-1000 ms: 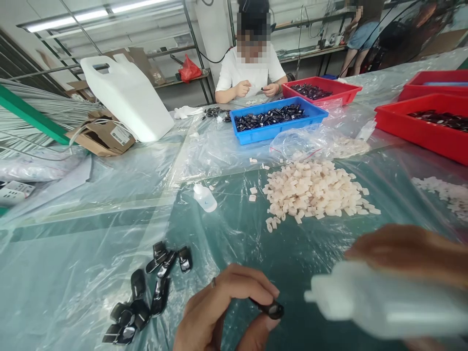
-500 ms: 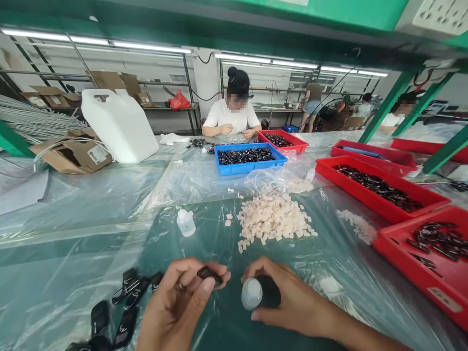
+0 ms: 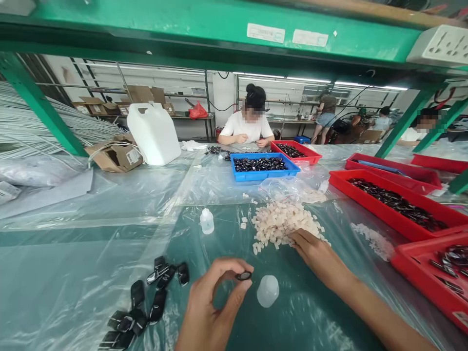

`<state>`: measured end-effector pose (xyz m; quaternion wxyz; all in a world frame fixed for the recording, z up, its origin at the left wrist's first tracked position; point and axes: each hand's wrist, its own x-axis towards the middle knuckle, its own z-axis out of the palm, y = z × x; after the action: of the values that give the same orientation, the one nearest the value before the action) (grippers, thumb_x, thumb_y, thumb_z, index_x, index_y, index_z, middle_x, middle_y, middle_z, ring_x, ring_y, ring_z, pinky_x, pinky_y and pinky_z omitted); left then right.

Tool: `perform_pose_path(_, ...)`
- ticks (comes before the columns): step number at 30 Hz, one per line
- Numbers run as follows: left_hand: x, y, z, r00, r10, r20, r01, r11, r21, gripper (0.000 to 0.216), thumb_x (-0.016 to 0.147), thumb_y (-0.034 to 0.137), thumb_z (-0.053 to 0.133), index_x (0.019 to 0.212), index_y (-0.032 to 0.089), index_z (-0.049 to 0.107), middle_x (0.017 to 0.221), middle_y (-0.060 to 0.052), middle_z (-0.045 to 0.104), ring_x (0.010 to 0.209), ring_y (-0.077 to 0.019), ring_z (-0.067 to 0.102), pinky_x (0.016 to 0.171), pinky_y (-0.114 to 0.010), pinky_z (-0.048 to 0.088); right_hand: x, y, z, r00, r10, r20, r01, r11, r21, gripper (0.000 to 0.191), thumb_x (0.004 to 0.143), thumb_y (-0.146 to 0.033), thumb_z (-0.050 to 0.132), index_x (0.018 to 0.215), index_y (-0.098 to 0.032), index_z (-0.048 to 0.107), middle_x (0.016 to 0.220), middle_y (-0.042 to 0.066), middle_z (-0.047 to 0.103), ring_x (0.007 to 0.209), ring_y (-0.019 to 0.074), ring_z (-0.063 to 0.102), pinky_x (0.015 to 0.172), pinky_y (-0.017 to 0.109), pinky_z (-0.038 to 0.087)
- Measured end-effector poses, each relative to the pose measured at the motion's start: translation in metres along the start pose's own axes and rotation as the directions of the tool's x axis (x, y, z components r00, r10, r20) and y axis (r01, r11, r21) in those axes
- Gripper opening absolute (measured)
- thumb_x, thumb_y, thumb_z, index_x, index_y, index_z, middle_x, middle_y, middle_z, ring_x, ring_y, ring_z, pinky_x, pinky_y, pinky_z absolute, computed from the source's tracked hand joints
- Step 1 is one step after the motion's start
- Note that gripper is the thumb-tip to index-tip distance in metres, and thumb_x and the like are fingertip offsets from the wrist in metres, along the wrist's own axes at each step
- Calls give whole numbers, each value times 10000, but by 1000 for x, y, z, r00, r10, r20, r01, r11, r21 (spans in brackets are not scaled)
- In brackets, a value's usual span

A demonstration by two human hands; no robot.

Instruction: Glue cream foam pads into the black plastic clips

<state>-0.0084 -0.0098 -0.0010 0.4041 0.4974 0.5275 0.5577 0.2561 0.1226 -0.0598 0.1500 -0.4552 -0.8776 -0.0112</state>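
Between thumb and fingertips, my left hand (image 3: 219, 297) pinches a small glossy black casing (image 3: 243, 276), its oval end showing a pale inside. Just right of it on the green tabletop (image 3: 197, 258) stands a translucent white small container (image 3: 268, 291). My right hand (image 3: 312, 248) reaches to the near right edge of a heap of small cream-white pieces (image 3: 280, 222). Its fingers are together and the tips touch the heap; what they hold, if anything, is hidden. Several black casings (image 3: 157, 306) lie in a loose pile left of my left hand. A small white bottle (image 3: 206, 222) stands beyond it.
A blue tray (image 3: 263, 176) and red trays (image 3: 387, 214) hold many black parts. White scraps (image 3: 373, 241) lie beside the red trays. A white jug (image 3: 155, 134) and torn cardboard box (image 3: 119, 156) stand back left. A co-worker (image 3: 248, 122) sits opposite. A green shelf beam (image 3: 204, 29) crosses overhead.
My right hand has let go of the translucent container, which now stands on the table, and has moved to the cream-white heap. The casing in my left hand has turned end-on. The view has shifted.
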Motion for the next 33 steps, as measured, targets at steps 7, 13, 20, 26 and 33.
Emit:
perform_pose_path(7,2,3,-3,999,-15,31,17,997,-70,68,916,322,678,859,287,664,921,-12,751,922,-248,727,772,-305,556,-4,-1,9,1000,-13,22,16,988,-153,87,1003,-205,631,1082,-169,640,1086,45,647,879,166,653,740,317,592)
perform_pose_path(13,3,1,-7,998,-45,48,51,990,-130,130,922,395,670,867,277,657,901,-24,751,905,-258,737,780,-327,572,-6,-7,9,999,34,7,-34,998,-62,59,1012,-214,616,1033,-161,631,1018,30,642,801,144,636,699,295,575)
perform_pose_path(20,1,-1,-9,999,-25,42,31,987,-160,122,930,422,643,901,305,665,906,-23,748,863,-246,709,727,-328,578,-6,-16,-14,1000,-16,23,9,963,270,261,1043,-368,558,888,-169,629,888,16,649,704,124,608,623,263,531)
perform_pose_path(26,0,-2,-8,998,44,51,-34,983,-180,171,897,418,674,876,249,690,826,-28,720,726,-201,655,632,-286,561,-10,-63,-58,995,37,-91,16,852,523,234,1023,-403,564,905,-231,670,835,24,708,728,181,694,628,264,578)
perform_pose_path(33,-10,2,-6,986,155,64,-145,979,-144,120,896,317,684,830,223,719,767,-6,700,676,-178,650,637,-256,533,-6,-148,-92,966,-6,-257,174,753,634,67,988,-283,648,949,-281,702,943,-14,712,856,147,694,748,206,544)
